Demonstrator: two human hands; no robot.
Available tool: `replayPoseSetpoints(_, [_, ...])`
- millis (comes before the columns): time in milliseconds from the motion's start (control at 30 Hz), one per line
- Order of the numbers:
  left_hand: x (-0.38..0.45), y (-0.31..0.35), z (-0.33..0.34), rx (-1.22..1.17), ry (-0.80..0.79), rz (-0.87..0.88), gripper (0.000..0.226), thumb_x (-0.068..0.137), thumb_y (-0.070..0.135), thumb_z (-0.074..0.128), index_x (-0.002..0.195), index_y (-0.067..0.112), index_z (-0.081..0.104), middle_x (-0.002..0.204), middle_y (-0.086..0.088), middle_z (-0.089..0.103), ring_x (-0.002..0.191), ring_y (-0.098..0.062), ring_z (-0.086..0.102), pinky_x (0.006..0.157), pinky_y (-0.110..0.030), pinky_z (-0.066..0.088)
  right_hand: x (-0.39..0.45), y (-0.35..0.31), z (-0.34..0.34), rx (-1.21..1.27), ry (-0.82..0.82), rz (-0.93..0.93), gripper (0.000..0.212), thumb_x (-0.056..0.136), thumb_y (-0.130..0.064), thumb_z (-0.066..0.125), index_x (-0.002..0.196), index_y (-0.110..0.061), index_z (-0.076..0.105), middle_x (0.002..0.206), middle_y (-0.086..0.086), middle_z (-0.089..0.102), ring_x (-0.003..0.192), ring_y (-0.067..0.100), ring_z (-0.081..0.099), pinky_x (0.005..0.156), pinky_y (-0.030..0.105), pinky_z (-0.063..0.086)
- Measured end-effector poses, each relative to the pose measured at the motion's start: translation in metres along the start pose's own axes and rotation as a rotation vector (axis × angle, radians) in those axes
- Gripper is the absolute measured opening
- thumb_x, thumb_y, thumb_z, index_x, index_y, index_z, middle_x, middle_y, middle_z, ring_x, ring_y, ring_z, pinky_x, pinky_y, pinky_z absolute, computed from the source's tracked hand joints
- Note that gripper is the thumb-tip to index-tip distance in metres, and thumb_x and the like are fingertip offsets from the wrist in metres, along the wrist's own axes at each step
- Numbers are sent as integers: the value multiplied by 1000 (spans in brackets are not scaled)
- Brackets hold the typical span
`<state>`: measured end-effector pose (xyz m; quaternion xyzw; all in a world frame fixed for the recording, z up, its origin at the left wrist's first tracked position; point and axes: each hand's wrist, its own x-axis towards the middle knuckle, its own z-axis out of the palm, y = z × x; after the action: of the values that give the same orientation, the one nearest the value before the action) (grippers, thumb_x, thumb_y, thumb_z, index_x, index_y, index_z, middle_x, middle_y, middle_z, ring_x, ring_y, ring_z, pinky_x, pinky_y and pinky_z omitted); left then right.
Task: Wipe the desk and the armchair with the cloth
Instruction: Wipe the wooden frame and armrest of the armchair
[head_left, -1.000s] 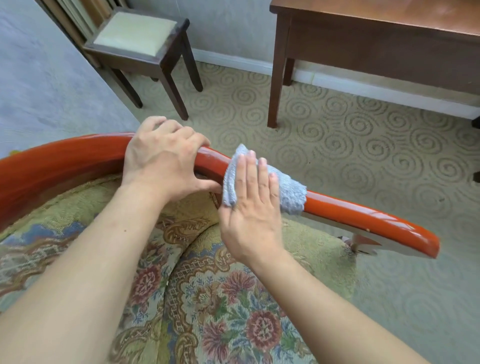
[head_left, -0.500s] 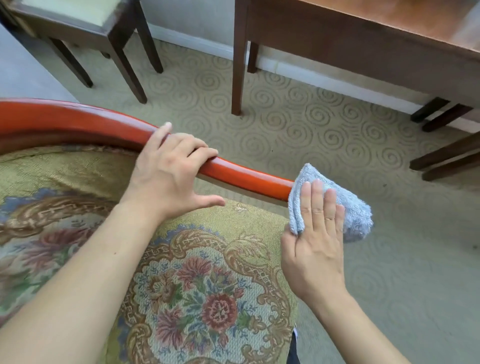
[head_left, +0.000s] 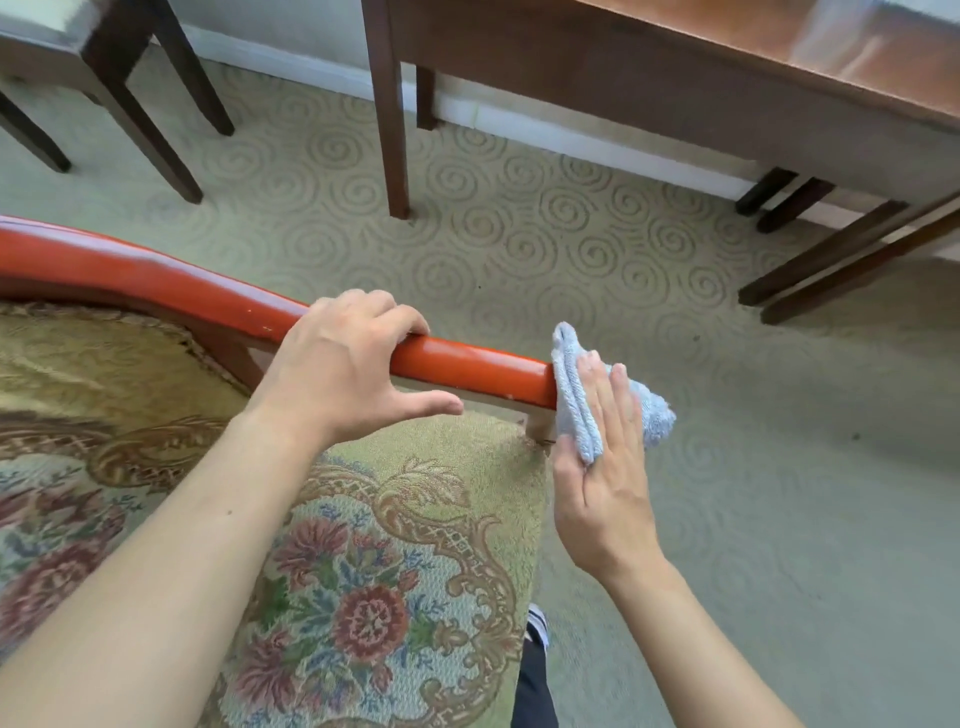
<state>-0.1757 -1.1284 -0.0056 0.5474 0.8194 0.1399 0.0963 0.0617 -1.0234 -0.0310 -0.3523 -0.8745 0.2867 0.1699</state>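
Armchair: foreground left; floral woven seat, glossy orange-red wooden armrest running from the left edge to its front end near centre.
Left hand: fingers curled over the top of the armrest, thumb stretched out below it toward the right; grasping the rail.
Right hand: fingers straight and together, pressing flat against the cloth; not clenched.
Cloth: light blue, folded; held against the front end of the armrest and the top of its support post, bunched on the far side of the fingers.
Bench: dark brown wood, top right, well apart from the armchair; 2 legs seen at its left end.
Chair: dark wood legs, top left.
Floor: pale green carpet with swirl pattern.
Wall base: white skirting board behind the bench legs.
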Motion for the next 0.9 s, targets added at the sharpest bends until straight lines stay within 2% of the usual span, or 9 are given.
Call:
replayPoseSetpoints(167, [6, 26, 12, -108, 12, 108, 75, 68, 77, 64, 111, 16, 68, 102, -1, 64, 98, -25, 60, 91, -42, 50, 11, -19, 10, -4, 11, 29, 64, 93, -30, 30, 154, -13, 23, 162, 2, 20, 151, 22, -1, 121, 50, 2])
replayPoseSetpoints(300, [10, 37, 20, -144, 31, 127, 64, 72, 61, 59, 111, 11, 67, 101, -4, 65, 94, -27, 60, 85, -43, 51, 25, -39, 16, -61, -96, -147, 63, 92, -31, 35, 152, -14, 29, 160, 0, 25, 151, 20, 7, 121, 47, 7])
replayPoseSetpoints(433, [3, 30, 24, -151, 45, 127, 72, 73, 67, 68, 121, 13, 65, 112, -2, 66, 102, -26, 62, 92, -42, 51, 24, -10, -2, -180, -159, -278, 63, 93, -28, 38, 152, -12, 28, 160, 3, 26, 150, 23, 11, 120, 47, 17])
replayPoseSetpoints(500, [2, 30, 23, -136, 32, 107, 77, 72, 73, 67, 123, 16, 65, 115, 0, 66, 106, -23, 62, 96, -42, 50, 14, 16, -16, -132, -122, -174, 62, 93, -26, 37, 152, -11, 27, 160, 2, 25, 150, 22, 12, 120, 49, 18])
replayPoseSetpoints(600, [7, 37, 21, -112, -10, 92, 80, 69, 77, 66, 121, 15, 65, 113, -1, 68, 105, -25, 64, 97, -42, 49, 1, 38, -27, 97, -81, 112, 62, 93, -25, 34, 153, -15, 23, 161, -5, 20, 150, 12, 10, 120, 48, 14])
replayPoseSetpoints(667, [10, 44, 22, -92, -60, 88, 83, 67, 80, 64, 120, 16, 66, 112, -1, 69, 105, -26, 64, 99, -42, 48, 3, 31, -26, 158, -93, 170, 64, 92, -26, 33, 154, -20, 19, 162, -6, 16, 150, 10, 6, 121, 45, 9])
replayPoseSetpoints(800, [15, 46, 21, -69, -111, 73, 80, 66, 77, 59, 117, 16, 65, 109, 1, 70, 103, -26, 65, 95, -41, 48, 29, -12, -9, 6, -160, -87, 63, 91, -27, 33, 153, -15, 27, 161, 1, 24, 151, 19, 8, 122, 44, 8])
replayPoseSetpoints(900, [16, 44, 22, -72, -102, 79, 72, 69, 67, 58, 115, 11, 66, 106, -1, 71, 99, -28, 66, 91, -41, 49, 43, -30, -3, -14, -222, -150, 62, 90, -29, 35, 150, -12, 34, 158, 2, 31, 149, 19, 17, 121, 40, 12])
